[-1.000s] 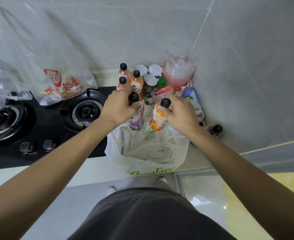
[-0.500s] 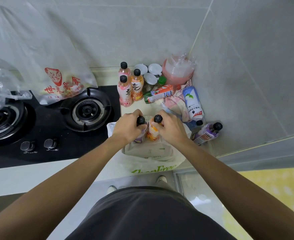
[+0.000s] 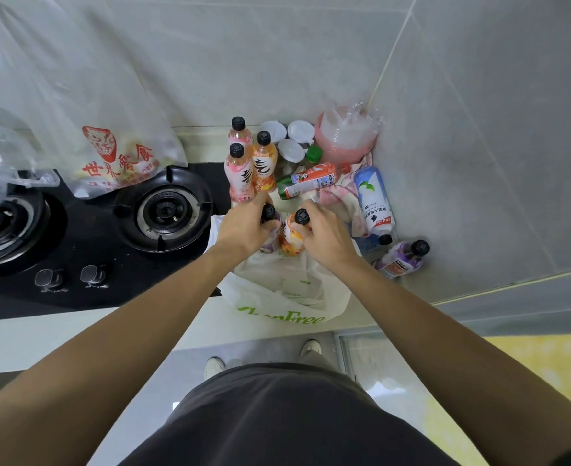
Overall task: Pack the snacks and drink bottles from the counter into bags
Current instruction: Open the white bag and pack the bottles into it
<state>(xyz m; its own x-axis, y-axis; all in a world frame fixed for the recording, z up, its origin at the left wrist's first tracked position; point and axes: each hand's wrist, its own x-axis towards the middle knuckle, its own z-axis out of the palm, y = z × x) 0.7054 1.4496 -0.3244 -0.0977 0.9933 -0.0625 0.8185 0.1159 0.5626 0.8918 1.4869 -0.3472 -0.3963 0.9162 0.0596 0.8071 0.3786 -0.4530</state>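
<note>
The white bag (image 3: 287, 294) with green lettering sits open at the counter's front edge, just right of the black gas stove (image 3: 88, 230). Over the bag's far rim, the left hand (image 3: 243, 227) curls its fingers around the neck of a purple-labelled bottle (image 3: 270, 242), and the right hand (image 3: 324, 235) grips an orange-labelled bottle (image 3: 292, 240) near its black cap; both bottles stand upright, side by side, their lower ends at the bag's mouth. Behind the bag three more capped drink bottles (image 3: 243, 173) stand together, a green-and-orange bottle (image 3: 307, 183) lies on its side, and to the bag's right lie a white-and-blue bottle (image 3: 375, 196) and another purple bottle (image 3: 401, 258).
</note>
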